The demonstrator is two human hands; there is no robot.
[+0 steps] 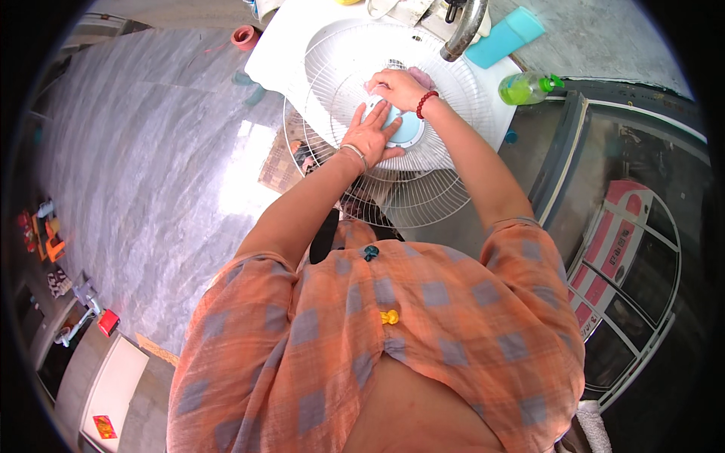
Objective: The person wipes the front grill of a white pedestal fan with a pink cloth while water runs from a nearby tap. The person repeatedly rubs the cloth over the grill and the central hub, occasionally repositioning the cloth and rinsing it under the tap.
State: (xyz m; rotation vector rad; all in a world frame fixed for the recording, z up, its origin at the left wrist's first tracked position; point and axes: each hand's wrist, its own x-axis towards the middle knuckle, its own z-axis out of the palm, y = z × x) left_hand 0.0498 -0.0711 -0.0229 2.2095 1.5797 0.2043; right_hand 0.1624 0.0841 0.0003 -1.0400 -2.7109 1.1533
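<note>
A round white wire fan guard (416, 195) lies over a white washbasin (277, 62), with a light blue disc (409, 131) at its centre. My left hand (371, 135) rests with spread fingers on the disc and the wires beside it. My right hand (399, 89) is just above it, its fingers curled on a pinkish cloth (420, 77) that shows past the knuckles. The cloth touches the guard near the disc's upper edge. Part of the disc and cloth is hidden under my hands.
A metal faucet (465, 31) reaches over the basin from the top. Near its right edge are a turquoise bottle (505, 37) and a green soap pump bottle (524, 89). A glass door (623, 136) stands at the right. A pink tape roll (244, 37) is at the upper left.
</note>
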